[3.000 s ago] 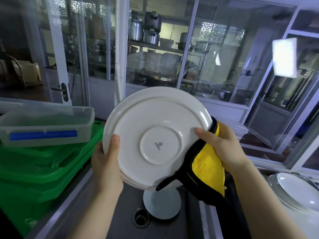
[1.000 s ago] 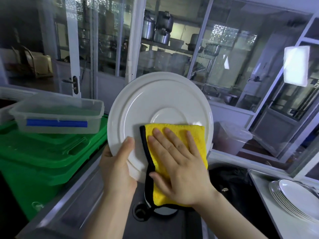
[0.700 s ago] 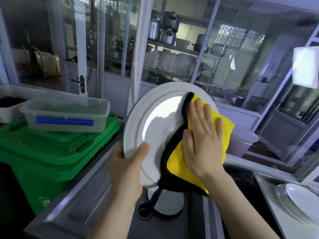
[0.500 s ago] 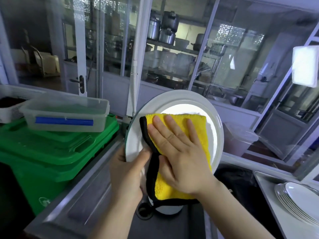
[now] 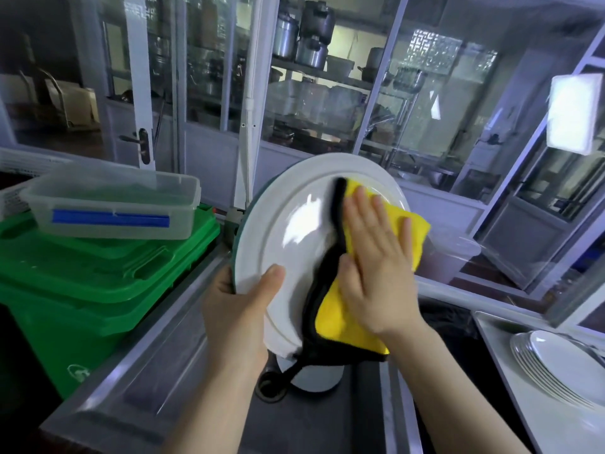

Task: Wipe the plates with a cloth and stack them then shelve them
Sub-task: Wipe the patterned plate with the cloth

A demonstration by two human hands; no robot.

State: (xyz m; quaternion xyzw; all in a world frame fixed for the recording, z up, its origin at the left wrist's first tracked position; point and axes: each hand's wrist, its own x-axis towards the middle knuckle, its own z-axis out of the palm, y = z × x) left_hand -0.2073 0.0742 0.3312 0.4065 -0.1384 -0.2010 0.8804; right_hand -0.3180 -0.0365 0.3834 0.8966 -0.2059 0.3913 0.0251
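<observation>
We hold one plate [image 5: 288, 231] tilted on edge above the sink [image 5: 183, 365]: our left hand [image 5: 239, 309] grips its lower rim, thumb on the face. Our right hand [image 5: 376, 267] lies flat, fingers straight, pressing one yellow cloth [image 5: 340, 319] against the plate's right half. One small dish [image 5: 314, 375] lies in the sink below. One stack of plates [image 5: 556, 365] sits at right. One clear tub [image 5: 111, 201] rests on the green bin [image 5: 85, 283].
</observation>
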